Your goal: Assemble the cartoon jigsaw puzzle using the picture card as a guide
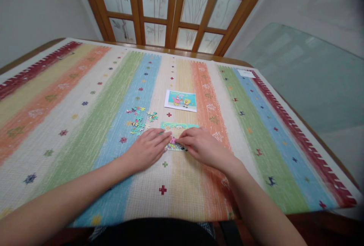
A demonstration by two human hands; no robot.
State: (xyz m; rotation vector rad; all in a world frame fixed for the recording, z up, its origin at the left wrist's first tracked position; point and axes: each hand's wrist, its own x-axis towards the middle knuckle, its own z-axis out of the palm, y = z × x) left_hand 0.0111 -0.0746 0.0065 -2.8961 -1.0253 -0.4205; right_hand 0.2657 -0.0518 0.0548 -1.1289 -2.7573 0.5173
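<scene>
A partly built jigsaw puzzle (178, 126) lies on the striped tablecloth (85, 117) in front of me. My left hand (148, 148) rests flat on the cloth at the puzzle's left edge, fingers stretched toward it. My right hand (200, 145) lies over the puzzle's right part, its fingertips pinched on a pink puzzle piece (173, 140) at the lower edge. Loose puzzle pieces (139, 119) are scattered to the upper left of the puzzle.
A reference picture card (181, 100) with cartoon figures lies beyond the puzzle. A small white label (246, 73) sits at the far right of the cloth. Wooden-framed glass doors (170, 7) stand behind the table. A glass sheet (307, 75) leans at the right.
</scene>
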